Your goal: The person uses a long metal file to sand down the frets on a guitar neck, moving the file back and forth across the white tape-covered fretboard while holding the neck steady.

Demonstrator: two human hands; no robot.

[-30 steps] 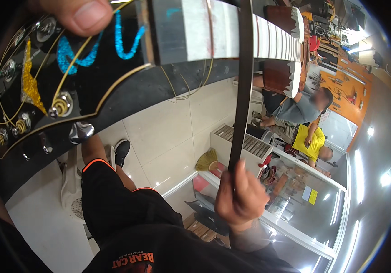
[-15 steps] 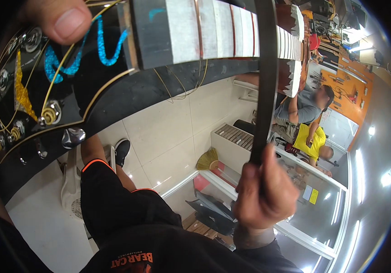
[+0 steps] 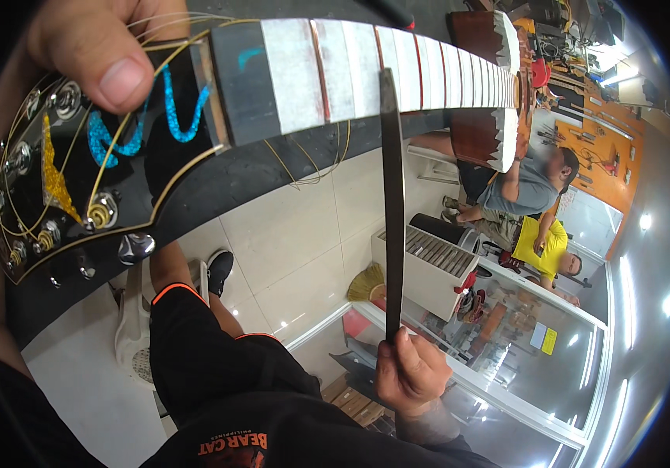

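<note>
My left hand (image 3: 89,58) is closed around the black guitar headstock (image 3: 144,175), thumb pressed on its face near the blue inlay; the other fingers are mostly hidden behind. Loose strings (image 3: 102,148) curl about the tuning pegs. Pale tape covers the guitar's fretboard (image 3: 350,70), leaving thin reddish-brown strips between pieces. Gripped at its lower end in my right hand (image 3: 414,373) is a long, dark flat file (image 3: 394,210). Its far end overlaps the near edge of the taped neck; whether it touches, I cannot tell. Jagged-edged white paper (image 3: 504,140) lies on the red-brown guitar body (image 3: 471,136).
A dark worktop (image 3: 272,168) supports the guitar. Below it are a white stool (image 3: 134,327), a broom (image 3: 366,282) and a glass display case (image 3: 498,343). Two people, one in grey (image 3: 518,191) and one in yellow (image 3: 541,242), sit farther off near an orange tool board (image 3: 596,148).
My right hand has drawn the file down and left, so its far end now shows over the neck's near edge. More of my left hand is visible, still on the headstock.
</note>
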